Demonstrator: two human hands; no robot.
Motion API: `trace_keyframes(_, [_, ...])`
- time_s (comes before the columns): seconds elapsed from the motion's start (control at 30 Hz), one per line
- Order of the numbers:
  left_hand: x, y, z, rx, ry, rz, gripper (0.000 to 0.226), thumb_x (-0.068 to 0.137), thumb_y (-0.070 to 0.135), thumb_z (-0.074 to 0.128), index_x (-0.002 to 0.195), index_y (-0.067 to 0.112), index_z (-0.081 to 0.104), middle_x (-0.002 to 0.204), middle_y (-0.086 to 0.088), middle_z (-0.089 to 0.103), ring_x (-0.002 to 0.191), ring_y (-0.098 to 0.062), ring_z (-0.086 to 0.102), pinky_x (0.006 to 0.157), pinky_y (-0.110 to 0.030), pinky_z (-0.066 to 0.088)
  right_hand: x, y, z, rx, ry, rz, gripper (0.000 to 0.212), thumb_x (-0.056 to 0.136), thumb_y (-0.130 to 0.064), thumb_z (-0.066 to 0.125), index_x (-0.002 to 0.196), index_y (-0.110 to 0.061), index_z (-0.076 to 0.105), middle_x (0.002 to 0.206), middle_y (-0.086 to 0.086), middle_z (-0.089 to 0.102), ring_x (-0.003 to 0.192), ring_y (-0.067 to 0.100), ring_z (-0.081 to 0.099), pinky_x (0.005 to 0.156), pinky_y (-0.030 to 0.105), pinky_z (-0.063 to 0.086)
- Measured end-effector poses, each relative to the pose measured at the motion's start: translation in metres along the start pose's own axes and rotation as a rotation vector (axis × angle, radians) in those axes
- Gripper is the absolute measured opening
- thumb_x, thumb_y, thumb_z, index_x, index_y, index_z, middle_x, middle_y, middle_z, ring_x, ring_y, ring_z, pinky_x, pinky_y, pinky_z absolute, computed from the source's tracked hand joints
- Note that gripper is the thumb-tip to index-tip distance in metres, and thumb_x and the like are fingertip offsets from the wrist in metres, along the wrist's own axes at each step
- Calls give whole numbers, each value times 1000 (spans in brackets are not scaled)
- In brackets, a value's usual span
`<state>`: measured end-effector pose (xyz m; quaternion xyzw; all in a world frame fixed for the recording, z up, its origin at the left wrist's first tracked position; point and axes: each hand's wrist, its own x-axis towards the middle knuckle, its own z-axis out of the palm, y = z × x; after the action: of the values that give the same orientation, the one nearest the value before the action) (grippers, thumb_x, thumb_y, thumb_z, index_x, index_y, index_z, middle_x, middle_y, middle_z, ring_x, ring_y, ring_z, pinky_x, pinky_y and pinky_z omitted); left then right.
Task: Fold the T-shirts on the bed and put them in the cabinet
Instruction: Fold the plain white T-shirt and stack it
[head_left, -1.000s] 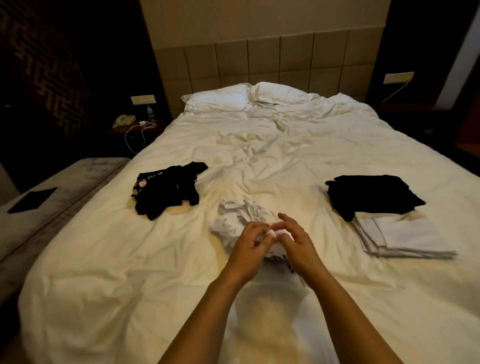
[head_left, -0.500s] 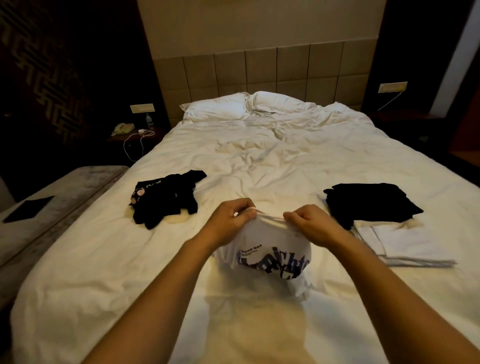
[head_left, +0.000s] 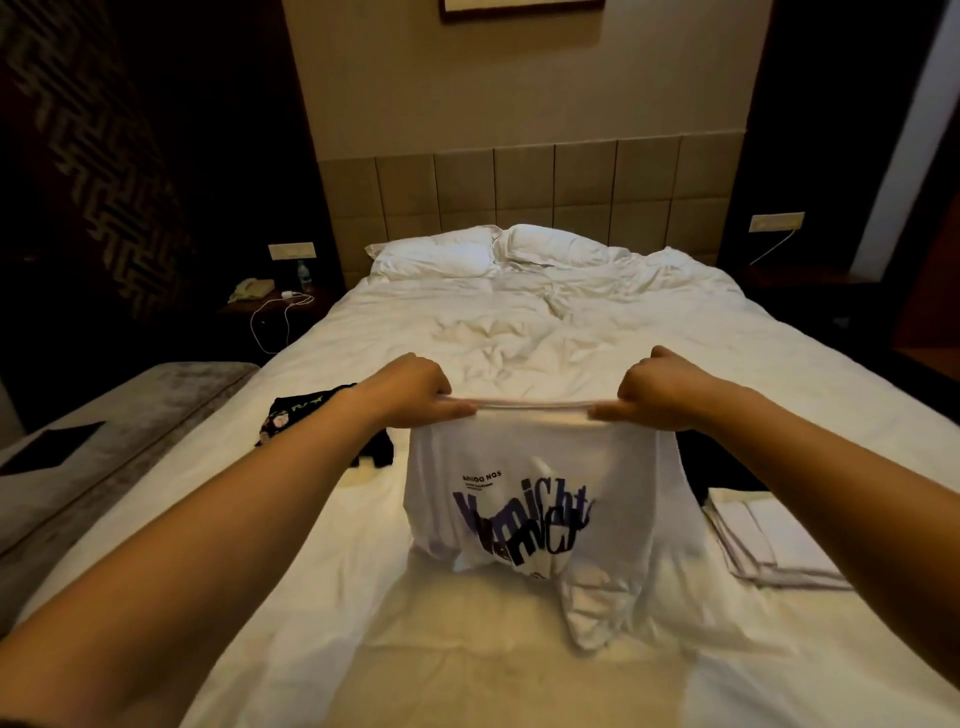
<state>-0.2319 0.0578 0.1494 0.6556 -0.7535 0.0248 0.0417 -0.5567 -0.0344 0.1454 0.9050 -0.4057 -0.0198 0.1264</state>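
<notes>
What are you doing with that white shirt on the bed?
A person is sorting T-shirts on the bed. The left hand and the right hand each grip one edge of a white T-shirt with purple lettering, holding it up stretched between them while its lower part rests crumpled on the sheet. An unfolded black T-shirt lies to the left. A folded white stack sits on the right.

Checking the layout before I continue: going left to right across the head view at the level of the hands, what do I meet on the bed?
Black T-shirt → left hand → white printed T-shirt, gripped by both hands along its top edge → right hand → folded white stack.
</notes>
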Motion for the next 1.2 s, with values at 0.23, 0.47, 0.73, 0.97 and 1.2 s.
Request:
trace_keyframes(0.23, [9,5,15,-841,182,-133,46,88,30,74,56,12,48,55,-3,36,51,-15,37,53,-27,28,8,-10,2,549,17,-14,38,98,-48,53,96,-15,71,89,-1,66,80,18,58,70,30,43])
trace_keyframes(0.47, [3,-3,25,-654,94,-140,57,83,45,76,52,19,37,51,4,27,46,-13,28,52,-30,20,3,-7,16,659,-56,199,70,82,-71,57,63,-5,65,60,8,56,56,18,47,55,27,37])
trace_keyframes(0.73, [-3,-29,45,-412,-75,-147,19,81,23,76,75,19,59,75,-3,62,74,-22,64,56,-25,42,-1,7,37,422,-111,128,48,85,-59,66,76,-12,59,96,9,59,82,24,56,71,35,43])
trace_keyframes(0.97, [9,-29,55,-478,-107,-335,36,87,23,74,120,18,62,106,-10,63,99,-25,62,77,-28,47,1,11,53,611,-36,321,30,86,-15,72,110,-15,53,101,4,55,94,28,57,74,32,45])
trace_keyframes(1.2, [25,-20,55,-624,-156,-473,20,99,19,58,93,0,63,83,-11,53,81,-29,59,60,-32,56,15,6,70,871,-155,672,19,98,-17,57,96,2,54,88,17,54,69,27,55,49,31,49])
